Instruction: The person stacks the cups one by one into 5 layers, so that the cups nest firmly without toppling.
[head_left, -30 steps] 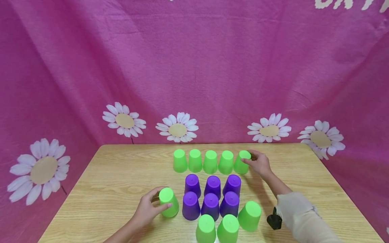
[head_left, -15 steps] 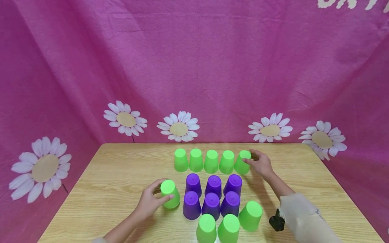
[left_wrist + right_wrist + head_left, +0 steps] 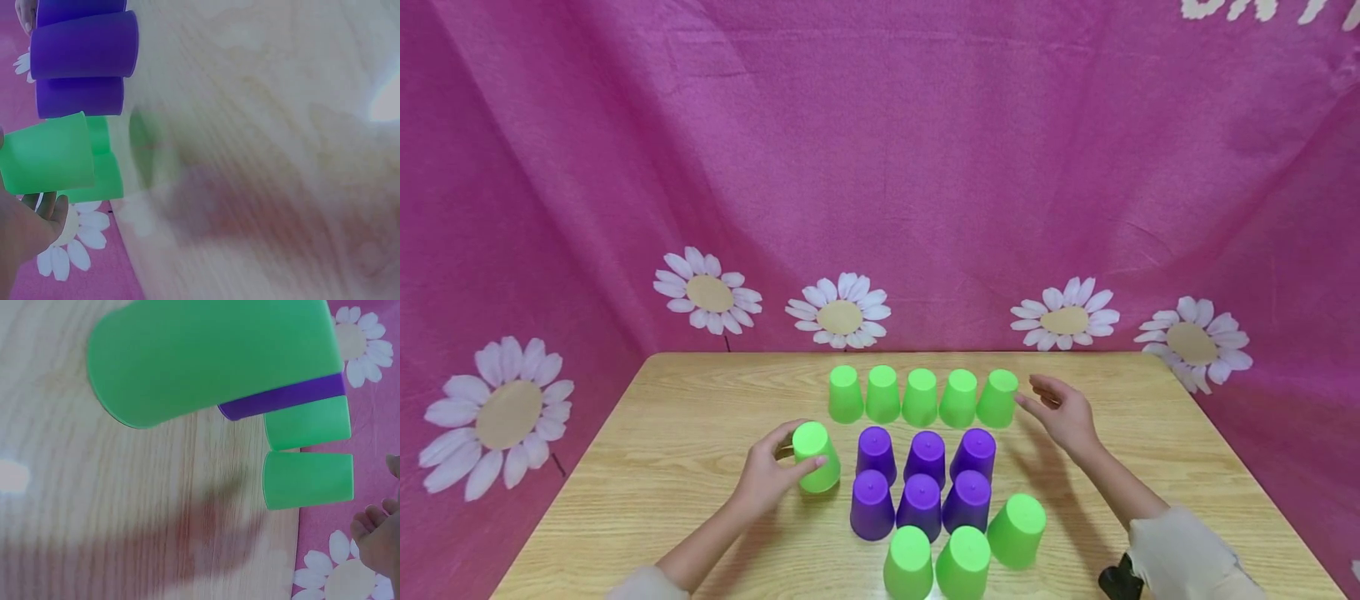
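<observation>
Green cups [image 3: 814, 458] and purple cups [image 3: 919, 510] are plain, the table [image 3: 700, 425] tan wood-grain, the cloth [image 3: 880, 167] magenta with white daisies [image 3: 709, 293].

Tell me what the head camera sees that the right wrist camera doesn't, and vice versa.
Only the head view: the left hand holding a green cup, and white lettering high on the pink cloth.
Only the right wrist view: a bright glare patch at the picture's left edge.
Both: the table, the right hand, other green cups, purple cups (just a sliver in the wrist view) and daisies.
</observation>
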